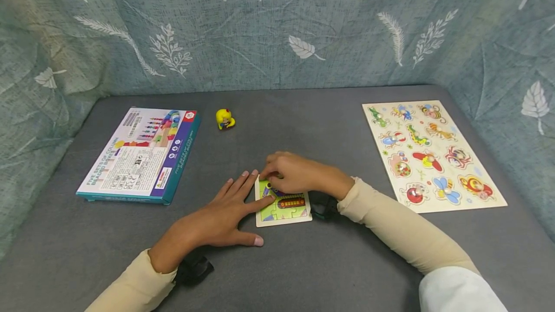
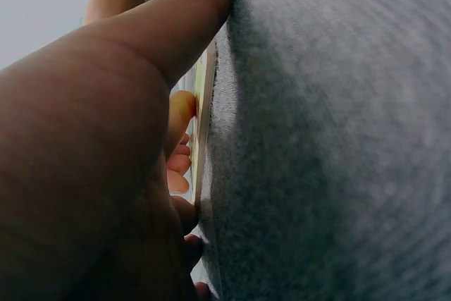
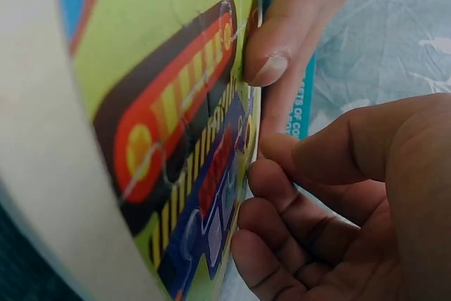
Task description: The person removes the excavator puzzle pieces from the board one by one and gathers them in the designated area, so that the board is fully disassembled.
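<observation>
Head: puzzle (image 1: 289, 203) flat on tabletop (image 1: 303, 264); left hand (image 1: 221, 218) spread, touching it; right hand (image 1: 292, 173) curled over its far-left corner. Left wrist: I'd keep it pinned. Right wrist: fingers bunched, can't tell if pinching anything; I'd work squarely.

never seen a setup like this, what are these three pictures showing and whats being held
There is no machine here: a person works with two bare hands. The wide picture comes from a camera worn on the head, looking down; the two close ones come from cameras on each wrist. On the grey surface lie a printed box, a yellow toy, an insect board and a small jigsaw puzzle. The left hand is spread at the puzzle. The right hand bends its fingers over it; whether they pinch a piece, I cannot tell.
</observation>
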Action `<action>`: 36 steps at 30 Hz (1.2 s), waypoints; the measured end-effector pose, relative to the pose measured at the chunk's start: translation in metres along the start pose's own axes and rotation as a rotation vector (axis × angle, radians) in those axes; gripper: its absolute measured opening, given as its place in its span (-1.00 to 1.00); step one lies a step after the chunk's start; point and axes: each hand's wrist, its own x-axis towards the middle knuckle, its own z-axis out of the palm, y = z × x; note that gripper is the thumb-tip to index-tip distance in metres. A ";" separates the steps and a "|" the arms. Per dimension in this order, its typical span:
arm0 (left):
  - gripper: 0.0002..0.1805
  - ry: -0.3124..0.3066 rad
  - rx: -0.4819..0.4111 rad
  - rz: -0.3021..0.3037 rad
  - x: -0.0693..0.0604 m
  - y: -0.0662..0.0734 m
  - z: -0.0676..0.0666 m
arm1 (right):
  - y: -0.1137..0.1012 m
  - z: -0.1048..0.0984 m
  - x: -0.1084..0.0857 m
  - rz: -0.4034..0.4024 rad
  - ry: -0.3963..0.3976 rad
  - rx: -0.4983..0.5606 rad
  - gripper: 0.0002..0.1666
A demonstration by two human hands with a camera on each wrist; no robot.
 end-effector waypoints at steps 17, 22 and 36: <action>-0.07 -0.017 -0.019 -0.009 0.000 -0.001 0.000 | 0.001 0.004 0.002 0.012 0.021 0.010 -0.66; -0.07 -0.017 -0.012 -0.010 0.000 -0.001 0.001 | 0.003 0.004 0.002 0.009 0.013 0.026 -0.66; -0.07 -0.029 -0.017 -0.018 0.001 0.000 -0.001 | 0.004 0.004 0.001 0.001 0.019 0.008 -0.66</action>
